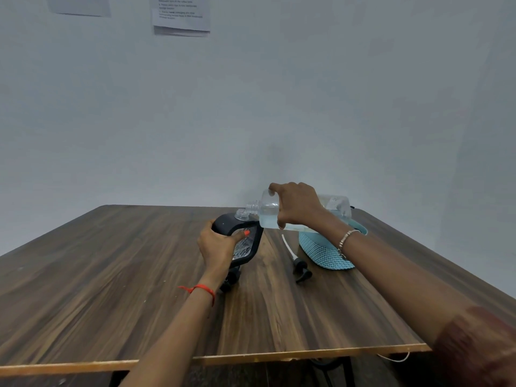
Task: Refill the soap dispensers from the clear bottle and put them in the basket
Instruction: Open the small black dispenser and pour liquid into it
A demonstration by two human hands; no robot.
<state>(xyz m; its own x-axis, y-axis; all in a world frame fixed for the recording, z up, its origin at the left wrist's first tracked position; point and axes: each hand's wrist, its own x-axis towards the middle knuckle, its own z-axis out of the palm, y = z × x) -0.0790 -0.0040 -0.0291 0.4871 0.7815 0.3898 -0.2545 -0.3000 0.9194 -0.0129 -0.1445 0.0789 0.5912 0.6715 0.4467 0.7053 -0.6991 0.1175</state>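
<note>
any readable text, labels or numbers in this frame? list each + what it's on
Printed sheet on the wall: several lines of type, too blurred to read.
Second sheet, upper left on the wall: no legible text.
Sticker on the clear bottle: too small and blurred to read.
Soap dispenser and basket: no text visible.
Nothing here can be quoted.

I can't read the blurred print on the notice [181,12], cut off at the top. My right forearm [391,263] hides part of the basket [321,252], my left wrist [208,284] part of a pump head [231,278].
</note>
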